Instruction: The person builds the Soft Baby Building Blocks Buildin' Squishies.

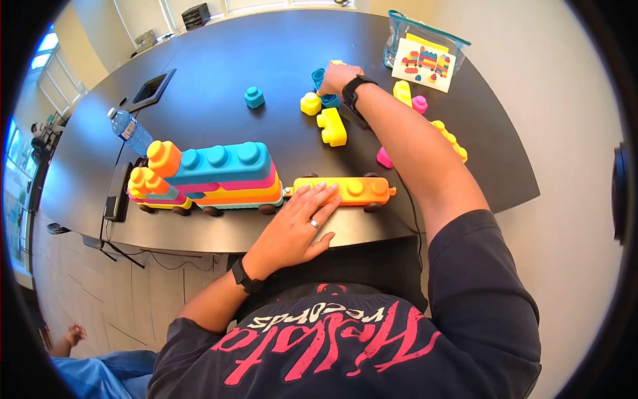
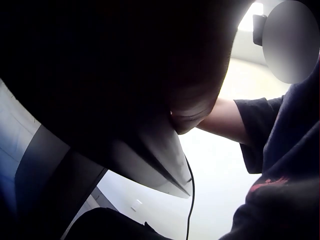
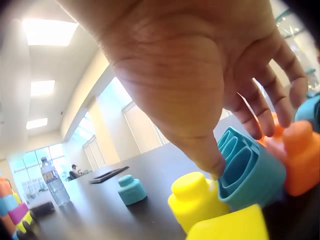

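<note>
My left hand (image 1: 292, 229) lies with its fingers extended on a low wheeled car topped with a yellow-orange toy block (image 1: 373, 189). The left wrist view is mostly dark and hides those fingers. On the far side, my right hand (image 1: 337, 80) reaches down among loose blocks. In the right wrist view its thumb tip is right at the edge of a hollow teal block (image 3: 262, 175), lying on its side. The other fingers spread loosely above orange blocks (image 3: 306, 160). A yellow block (image 3: 195, 197) sits beside the thumb.
Left of the car stands a train of stacked blocks (image 1: 222, 163) on wheels. Behind it are a water bottle (image 1: 133, 133) and a small teal block (image 1: 254, 97). Yellow blocks (image 1: 333, 130) and pink ones lie around the right arm, near a picture card (image 1: 425, 64) and clear pouch.
</note>
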`<state>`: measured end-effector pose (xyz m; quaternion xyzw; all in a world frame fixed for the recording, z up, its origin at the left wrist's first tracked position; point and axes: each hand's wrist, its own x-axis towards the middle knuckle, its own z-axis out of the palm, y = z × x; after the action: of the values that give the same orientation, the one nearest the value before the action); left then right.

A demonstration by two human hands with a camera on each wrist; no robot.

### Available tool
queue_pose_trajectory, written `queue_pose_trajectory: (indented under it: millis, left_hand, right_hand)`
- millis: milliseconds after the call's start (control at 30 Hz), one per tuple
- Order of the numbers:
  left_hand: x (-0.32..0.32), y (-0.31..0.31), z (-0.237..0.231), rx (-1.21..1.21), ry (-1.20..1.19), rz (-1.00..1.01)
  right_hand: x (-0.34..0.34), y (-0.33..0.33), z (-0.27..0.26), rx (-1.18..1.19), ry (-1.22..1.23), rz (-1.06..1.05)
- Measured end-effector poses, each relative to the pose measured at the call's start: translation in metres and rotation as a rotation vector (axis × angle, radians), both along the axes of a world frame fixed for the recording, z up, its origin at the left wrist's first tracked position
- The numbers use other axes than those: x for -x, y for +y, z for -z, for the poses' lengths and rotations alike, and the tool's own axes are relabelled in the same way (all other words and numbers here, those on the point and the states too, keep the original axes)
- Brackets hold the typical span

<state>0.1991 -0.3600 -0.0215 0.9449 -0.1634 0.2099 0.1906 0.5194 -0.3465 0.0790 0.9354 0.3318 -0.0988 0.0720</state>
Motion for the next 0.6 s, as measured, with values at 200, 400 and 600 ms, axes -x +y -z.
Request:
queue_pose_trajectory:
  millis: [200, 400, 600]
  left_hand:
    - [0.0, -0.001, 0.003, 0.02, 0.017, 0.005]
    - [0.001, -0.001, 0.0, 0.004, 0.001, -0.01]
    - [0.002, 0.0, 0.003, 0.021, 0.006, -0.011]
  right_hand:
    - [-0.008, 0.013, 0.02, -0.115, 0.015, 0.094]
    - [-0.026, 0.011, 0.038, -0.244, 0.06, 0.054]
    - [-0.031, -0.023, 0.014, -0.388, -0.108, -0.083]
